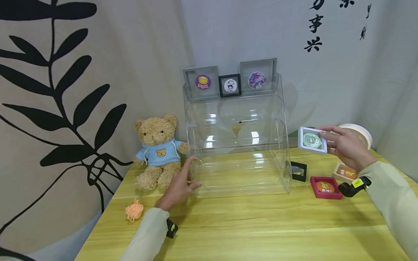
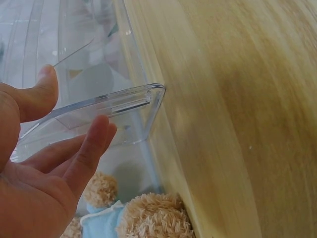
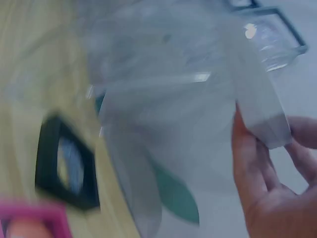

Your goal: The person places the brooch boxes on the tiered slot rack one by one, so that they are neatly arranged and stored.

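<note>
My right hand (image 1: pixel 349 143) pinches a small white display frame (image 1: pixel 301 142) with a green round badge inside, held up to the right of a clear tiered acrylic stand (image 1: pixel 238 191). From the right wrist, the frame (image 3: pixel 260 94) appears edge-on between thumb and fingers (image 3: pixel 247 168). My left hand (image 1: pixel 178 187) is at the stand's lower left side. In the left wrist view the stand's clear side edge (image 2: pixel 133 94) runs between the spread thumb and extended fingers (image 2: pixel 89 153). Two grey frames (image 1: pixel 193 90) (image 1: pixel 247 89) and a black one (image 1: pixel 230 94) occupy the top tier.
A teddy bear (image 1: pixel 161 157) in a blue hoodie sits left of the stand, with an orange yarn ball (image 1: pixel 134 210) in front. Right of it lie black (image 1: pixel 302 177), magenta (image 1: pixel 316 194) and wooden (image 1: pixel 338 174) frames. Behind my right hand is a round white object (image 1: pixel 362 131).
</note>
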Tool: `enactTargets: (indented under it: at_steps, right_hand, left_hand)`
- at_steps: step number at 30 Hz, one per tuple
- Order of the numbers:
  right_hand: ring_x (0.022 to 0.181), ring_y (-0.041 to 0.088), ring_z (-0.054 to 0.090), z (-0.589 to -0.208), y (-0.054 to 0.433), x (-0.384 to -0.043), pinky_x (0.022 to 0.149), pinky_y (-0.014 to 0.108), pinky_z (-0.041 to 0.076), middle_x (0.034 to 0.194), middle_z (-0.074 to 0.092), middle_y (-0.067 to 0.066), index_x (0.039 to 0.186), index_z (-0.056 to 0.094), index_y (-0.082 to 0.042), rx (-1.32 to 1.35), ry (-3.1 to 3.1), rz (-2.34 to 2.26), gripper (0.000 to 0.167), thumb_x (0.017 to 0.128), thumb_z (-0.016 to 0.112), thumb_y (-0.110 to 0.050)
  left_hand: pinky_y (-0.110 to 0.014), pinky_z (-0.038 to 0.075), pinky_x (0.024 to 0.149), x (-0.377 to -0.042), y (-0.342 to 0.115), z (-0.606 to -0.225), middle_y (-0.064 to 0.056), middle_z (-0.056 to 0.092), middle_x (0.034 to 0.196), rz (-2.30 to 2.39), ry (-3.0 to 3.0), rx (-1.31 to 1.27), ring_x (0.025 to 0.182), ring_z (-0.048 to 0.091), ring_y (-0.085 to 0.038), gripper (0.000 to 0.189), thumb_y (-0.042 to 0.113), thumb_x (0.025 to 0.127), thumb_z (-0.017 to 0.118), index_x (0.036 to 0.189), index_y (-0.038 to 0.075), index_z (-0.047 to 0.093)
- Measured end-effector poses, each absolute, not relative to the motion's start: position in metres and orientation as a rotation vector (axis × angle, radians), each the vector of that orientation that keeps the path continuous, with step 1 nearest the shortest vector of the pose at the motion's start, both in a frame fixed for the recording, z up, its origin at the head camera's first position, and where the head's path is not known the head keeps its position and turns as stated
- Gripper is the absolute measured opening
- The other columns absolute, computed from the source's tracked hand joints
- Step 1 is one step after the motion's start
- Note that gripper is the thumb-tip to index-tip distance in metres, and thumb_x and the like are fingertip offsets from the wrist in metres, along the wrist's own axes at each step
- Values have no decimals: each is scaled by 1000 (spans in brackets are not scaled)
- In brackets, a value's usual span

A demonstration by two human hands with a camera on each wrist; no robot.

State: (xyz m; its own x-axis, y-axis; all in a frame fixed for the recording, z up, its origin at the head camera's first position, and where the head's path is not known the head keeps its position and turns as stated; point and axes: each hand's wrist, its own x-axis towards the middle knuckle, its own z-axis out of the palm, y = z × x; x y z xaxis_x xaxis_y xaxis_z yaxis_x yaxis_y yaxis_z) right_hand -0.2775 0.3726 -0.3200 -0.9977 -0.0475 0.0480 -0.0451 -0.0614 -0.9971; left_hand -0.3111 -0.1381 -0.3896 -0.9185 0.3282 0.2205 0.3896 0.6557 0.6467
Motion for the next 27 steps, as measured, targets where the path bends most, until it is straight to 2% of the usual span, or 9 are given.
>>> enactTargets:
  at_steps: [3,7,10,13,17,20,25,27]
  right_hand:
    - [93,10,71,-309,365,-276,79,25,62,107,70,-7,122,60,-22,-169,1943,-2332,18,105,53,-20]
    - [99,13,72,-295,352,-275,83,27,62,113,70,-1,125,60,-19,-252,1763,-2347,22,107,47,-17]
    - [102,16,72,-284,340,-275,86,29,62,116,70,2,126,60,-17,-315,1686,-2345,25,107,45,-11]
    - [108,17,71,-273,328,-275,91,30,61,122,69,3,130,57,-15,-393,1634,-2328,30,106,44,-4]
    - [113,17,68,-263,311,-277,95,30,59,129,63,2,136,54,-15,-448,1681,-2301,39,103,46,4]
    - [112,15,67,-258,296,-279,93,28,60,129,58,1,137,55,-17,-436,1850,-2285,44,100,52,6]
    - [107,14,68,-248,271,-286,90,25,60,129,51,5,139,51,-11,-456,2172,-2253,48,95,58,8]
    - [105,12,69,-243,263,-290,89,25,60,128,49,6,139,50,-9,-475,2278,-2230,49,95,58,10]
  left_hand:
    - [-47,56,83,-312,-138,-390,-20,65,122,-1123,-2777,-610,95,62,-25,89,15,88,77,155,38,24]
    - [-39,52,76,-313,-137,-390,-15,66,99,-1121,-2785,-613,86,58,-21,89,16,88,77,155,40,23]
    - [-41,55,78,-312,-137,-390,-17,67,104,-1119,-2783,-615,85,59,-22,89,15,88,77,155,39,24]
    - [-44,57,82,-312,-137,-390,-22,66,118,-1115,-2778,-613,87,62,-23,89,14,87,78,155,37,25]
    - [-47,58,84,-311,-137,-391,-25,66,121,-1110,-2771,-615,90,65,-26,88,14,87,78,154,37,25]
    - [-50,58,87,-311,-137,-391,-26,65,125,-1102,-2773,-622,95,66,-30,88,14,87,77,155,36,25]
    - [-53,58,89,-310,-137,-391,-26,62,131,-1105,-2772,-622,100,66,-33,88,14,88,77,155,36,25]
    - [-53,58,88,-310,-137,-390,-26,64,129,-1111,-2769,-621,98,66,-32,88,14,88,77,155,36,25]
